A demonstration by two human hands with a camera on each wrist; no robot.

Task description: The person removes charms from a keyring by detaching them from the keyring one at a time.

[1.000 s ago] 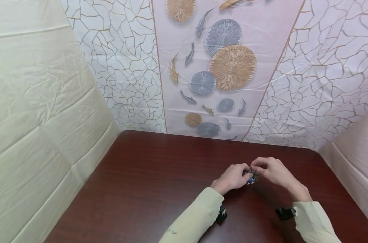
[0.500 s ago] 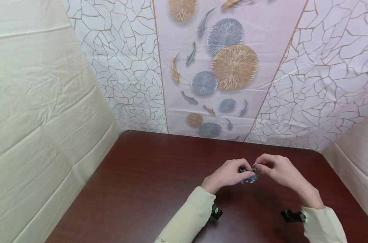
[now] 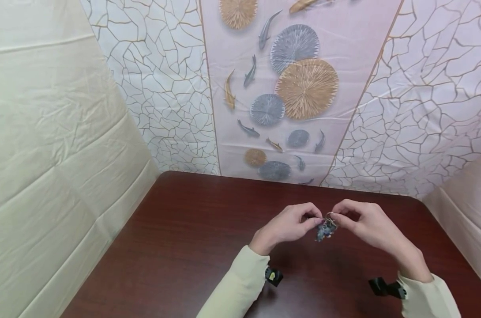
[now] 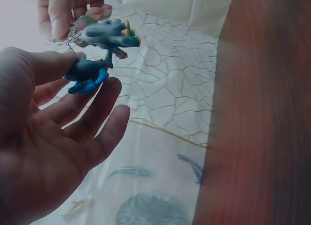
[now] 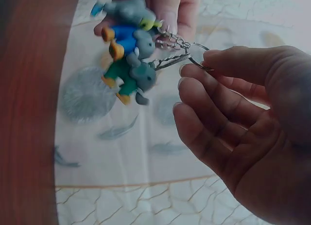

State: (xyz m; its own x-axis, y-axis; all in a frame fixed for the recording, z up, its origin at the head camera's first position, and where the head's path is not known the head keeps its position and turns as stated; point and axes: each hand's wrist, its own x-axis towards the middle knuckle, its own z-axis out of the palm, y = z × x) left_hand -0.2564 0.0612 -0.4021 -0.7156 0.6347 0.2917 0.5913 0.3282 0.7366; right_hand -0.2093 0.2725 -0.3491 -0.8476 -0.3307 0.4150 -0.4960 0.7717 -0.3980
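Note:
Over the right part of the table, a keychain (image 3: 326,229) with small rubbery elephant figures is held between both hands. In the right wrist view, one figure wears blue (image 5: 124,39), another green (image 5: 121,75), and a grey one (image 5: 127,10) lies above them. Short metal chains (image 5: 177,40) link them to a split ring (image 5: 200,65). My right hand (image 3: 369,224) pinches this ring between thumb and forefinger. My left hand (image 3: 288,224) pinches a figure with blue feet (image 4: 88,81) near its chain, its other fingers spread loosely below.
A dark reddish-brown table (image 3: 193,238) lies under both hands. Behind it hangs a patterned cloth (image 3: 268,132) with fish and round leaf shapes. A cream cloth (image 3: 65,154) borders the left side. Black wrist cameras (image 3: 274,276) sit under the sleeves.
The left hand has shifted left and slightly up, the right hand a little right. From gripping the bunch of figures, the left fingers now pinch near the top, and the figures hang more freely.

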